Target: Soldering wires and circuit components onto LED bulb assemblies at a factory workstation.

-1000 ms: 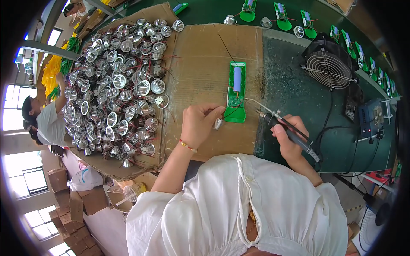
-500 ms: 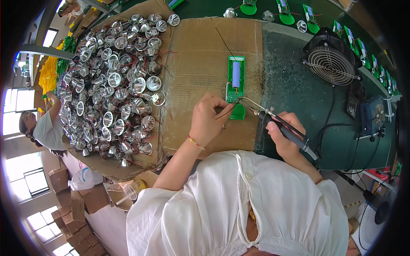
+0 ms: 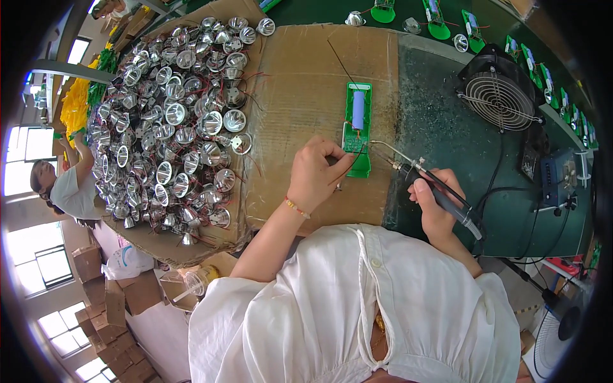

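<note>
A green plastic housing [image 3: 359,167] lies on the cardboard in front of me, with a purple cylindrical battery cell [image 3: 358,110] and a small green circuit board [image 3: 355,144] in it. My left hand [image 3: 317,171] is closed in a pinch on a thin dark wire [image 3: 353,161] at the board's lower end. In my right hand [image 3: 439,203] is a soldering iron [image 3: 454,212] with a black handle, gripped like a pen. A curved metal tube [image 3: 394,150] runs along the iron; its end stands just right of the board, apart from it.
Many silver reflector cups [image 3: 174,115] with red wires fill a cardboard tray at left. A black fan [image 3: 495,96] and a blue box [image 3: 557,175] stand at right. More green housings [image 3: 438,29] line the far edge. Another person [image 3: 67,185] works at far left.
The soldering iron and my right hand have drawn back a little to the right, off the board. My left hand stays by the board, pinching the wire. The whole view has shifted slightly.
</note>
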{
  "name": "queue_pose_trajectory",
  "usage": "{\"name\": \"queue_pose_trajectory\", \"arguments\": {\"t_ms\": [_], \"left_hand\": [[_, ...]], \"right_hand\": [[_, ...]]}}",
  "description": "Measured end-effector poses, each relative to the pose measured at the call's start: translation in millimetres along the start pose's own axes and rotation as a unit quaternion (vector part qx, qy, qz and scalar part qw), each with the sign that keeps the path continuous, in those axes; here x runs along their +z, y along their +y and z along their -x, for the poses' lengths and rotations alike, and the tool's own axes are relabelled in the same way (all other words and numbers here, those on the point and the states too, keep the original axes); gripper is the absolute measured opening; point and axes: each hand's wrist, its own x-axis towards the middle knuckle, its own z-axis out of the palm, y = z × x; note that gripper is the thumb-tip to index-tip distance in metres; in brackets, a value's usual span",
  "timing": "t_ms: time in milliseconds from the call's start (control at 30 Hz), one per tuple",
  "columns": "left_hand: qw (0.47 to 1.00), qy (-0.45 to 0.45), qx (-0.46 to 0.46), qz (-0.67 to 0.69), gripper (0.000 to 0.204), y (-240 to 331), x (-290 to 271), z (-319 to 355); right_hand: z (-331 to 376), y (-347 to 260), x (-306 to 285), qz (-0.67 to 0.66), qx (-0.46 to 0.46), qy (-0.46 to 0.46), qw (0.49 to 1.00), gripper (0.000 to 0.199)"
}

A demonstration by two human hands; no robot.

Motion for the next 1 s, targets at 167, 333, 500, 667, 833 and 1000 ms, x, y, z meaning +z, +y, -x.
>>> {"name": "queue_pose_trajectory", "arguments": {"t_ms": [167,333,500,667,833,1000], "left_hand": [[1.000,0.005,-0.014,-0.001,0.016,2,-1,0],[0.999,0.004,-0.050,0.006,0.016,7,-18,9],[0.998,0.001,-0.050,0.035,0.014,4,-33,15],[0.978,-0.024,-0.153,0.139,0.018,-3,-12,10],[0.998,-0.013,-0.057,0.039,0.018,-9,-7,8],[0.994,-0.015,-0.080,0.077,0.019,-10,-4,6]], "right_hand": [[1,0,0,-0.004,0.016,-0.008,1.000,0.015],[0,-3,-2,0.002,0.018,-0.005,1.000,0.016],[0,-1,-5,0.019,0.018,-0.013,1.000,0.015],[-4,5,0,0.040,-0.017,-0.052,0.998,0.013],[-6,5,8,0.036,0.001,-0.055,0.998,0.015],[-8,8,15,0.009,0.020,-0.047,0.999,0.014]]}}
